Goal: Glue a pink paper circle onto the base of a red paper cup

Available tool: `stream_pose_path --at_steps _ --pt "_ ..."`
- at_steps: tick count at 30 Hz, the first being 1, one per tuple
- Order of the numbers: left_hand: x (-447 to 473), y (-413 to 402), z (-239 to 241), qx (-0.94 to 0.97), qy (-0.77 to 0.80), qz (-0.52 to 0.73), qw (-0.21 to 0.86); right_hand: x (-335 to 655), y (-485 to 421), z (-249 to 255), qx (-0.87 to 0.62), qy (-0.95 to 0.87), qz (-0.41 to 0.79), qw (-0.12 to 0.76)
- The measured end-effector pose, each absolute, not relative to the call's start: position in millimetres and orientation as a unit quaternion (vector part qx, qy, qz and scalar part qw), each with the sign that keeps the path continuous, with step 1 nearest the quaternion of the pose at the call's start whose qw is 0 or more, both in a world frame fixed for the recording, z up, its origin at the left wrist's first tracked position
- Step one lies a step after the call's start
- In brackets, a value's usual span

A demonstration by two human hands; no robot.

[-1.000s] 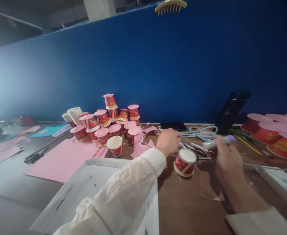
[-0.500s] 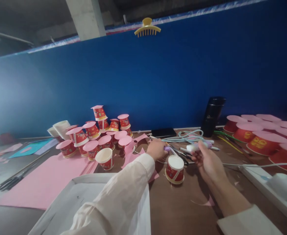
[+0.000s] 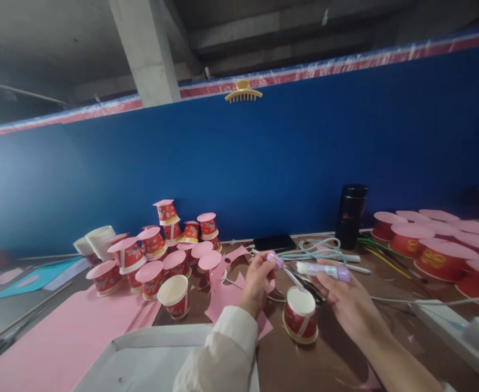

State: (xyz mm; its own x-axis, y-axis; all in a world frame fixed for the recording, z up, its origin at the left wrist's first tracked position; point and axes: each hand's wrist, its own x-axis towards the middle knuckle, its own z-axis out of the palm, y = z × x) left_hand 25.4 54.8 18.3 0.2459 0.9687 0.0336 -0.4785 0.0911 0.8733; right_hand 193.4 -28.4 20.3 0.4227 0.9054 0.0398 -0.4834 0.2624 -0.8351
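Observation:
My left hand (image 3: 259, 280) is closed, pinching a small purple cap (image 3: 276, 261) between thumb and fingers. In my right hand (image 3: 345, 302) is a glue stick (image 3: 325, 270) with a purple base and a pale barrel, its white end pointing left toward the cap. Cap and stick are apart. Below and between the hands a red paper cup (image 3: 300, 314) stands upside down on the brown table, white bottom up. Scissors (image 3: 310, 288) lie just behind it, partly hidden. Pink paper scraps (image 3: 225, 298) lie by my left hand.
Several red cups with pink paper tops (image 3: 149, 275) stand at left, some stacked, near an open upright cup (image 3: 174, 296). A white tray (image 3: 161, 333) and pink sheets (image 3: 76, 332) lie in front. A black bottle (image 3: 350, 218), coiled cable (image 3: 316, 249) and larger pink-topped red tubs (image 3: 443, 258) are farther right.
My left hand has come back toward me with the purple cap raised off the table area. My right hand has turned the glue stick, its white end facing left. The view has tilted up.

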Motion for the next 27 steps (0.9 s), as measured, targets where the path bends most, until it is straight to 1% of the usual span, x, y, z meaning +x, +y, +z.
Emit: stream_pose_path --at_steps 6,11,16,19,23,27 --pt "33.2 64.3 -2.4 0.391 0.268 0.521 0.71 200.4 -30.6 11.3 -0.478 -0.348 0.377 0.713" --pt "33.2 61.0 3.5 0.415 0.244 0.552 0.681 198.6 -31.2 12.8 -0.471 -0.328 0.379 0.726" --pt "29.5 55.5 17.1 0.528 0.286 0.549 0.581 195.8 -31.1 17.8 -0.463 -0.295 0.383 0.743" --pt "30.0 52.0 21.7 0.607 0.305 0.537 0.5 195.7 -32.2 20.7 -0.453 -0.293 0.369 0.757" --pt "31.3 49.4 23.2 0.714 0.268 0.537 0.361 198.8 -33.5 18.9 -0.447 -0.317 0.349 0.76" --pt "31.3 49.2 23.2 0.756 0.238 0.542 0.28 201.1 -35.9 18.8 -0.483 -0.339 0.331 0.737"
